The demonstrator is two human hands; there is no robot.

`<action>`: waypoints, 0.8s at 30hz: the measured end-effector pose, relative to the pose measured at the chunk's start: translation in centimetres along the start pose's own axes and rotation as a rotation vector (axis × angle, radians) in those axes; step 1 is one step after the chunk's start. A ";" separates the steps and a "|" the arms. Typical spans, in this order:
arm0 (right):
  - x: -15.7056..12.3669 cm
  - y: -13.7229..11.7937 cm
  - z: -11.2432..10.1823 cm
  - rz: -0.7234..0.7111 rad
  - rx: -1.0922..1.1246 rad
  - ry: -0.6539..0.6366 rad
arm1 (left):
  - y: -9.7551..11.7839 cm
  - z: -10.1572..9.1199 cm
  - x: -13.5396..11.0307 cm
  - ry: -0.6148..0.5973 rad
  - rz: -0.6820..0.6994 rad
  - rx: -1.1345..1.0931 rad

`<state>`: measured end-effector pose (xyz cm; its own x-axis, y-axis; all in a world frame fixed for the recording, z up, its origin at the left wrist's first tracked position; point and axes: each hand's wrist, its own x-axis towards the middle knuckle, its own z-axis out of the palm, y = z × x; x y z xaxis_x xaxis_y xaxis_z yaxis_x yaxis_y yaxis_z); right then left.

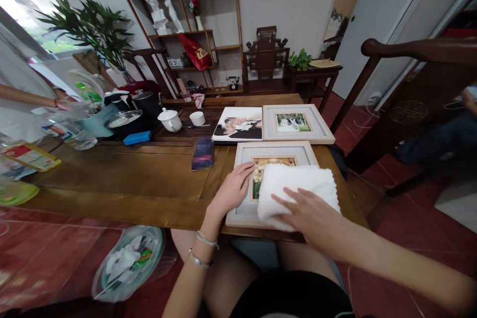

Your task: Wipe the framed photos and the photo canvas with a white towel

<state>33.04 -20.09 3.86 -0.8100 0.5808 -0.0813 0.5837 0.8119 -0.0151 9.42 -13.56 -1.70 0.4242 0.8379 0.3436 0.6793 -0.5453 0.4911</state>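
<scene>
A pale-framed picture (274,151) lies flat at the near right edge of the wooden table (122,179). My left hand (233,189) rests flat on the frame's left side, fingers stretched out. A folded white cloth (298,184) covers most of the frame's glass. My right hand (309,213) lies on the cloth's near edge with fingers spread and pressing down. Beyond it lie a second framed photo (297,123) and an unframed photo print (239,124).
A phone (202,154) lies left of the frames. A tea tray with white cups (197,118), a teapot (169,120), kettles and a blue box (137,137) occupies the table's far left. Another person's arm (26,95) shows at far left. A bin (128,263) sits under the table; chairs stand right.
</scene>
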 end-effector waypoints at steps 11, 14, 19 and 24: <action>-0.2 3.5 1.5 -0.018 -0.019 0.135 | -0.4 0.2 -0.2 0.013 0.023 -0.001; 1.7 6.7 1.8 0.031 -0.130 0.212 | -0.4 0.2 -0.2 0.024 0.030 -0.007; 5.1 8.9 1.3 0.148 -0.275 0.261 | -0.2 0.0 -0.1 0.007 0.004 -0.002; 4.9 4.9 0.3 0.116 -0.129 0.094 | -0.1 0.0 -0.1 0.009 0.011 -0.004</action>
<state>31.94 -13.24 3.10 -0.7430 0.6690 0.0181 0.6661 0.7366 0.1176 9.31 -13.56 -1.82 0.4264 0.8314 0.3562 0.6722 -0.5548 0.4903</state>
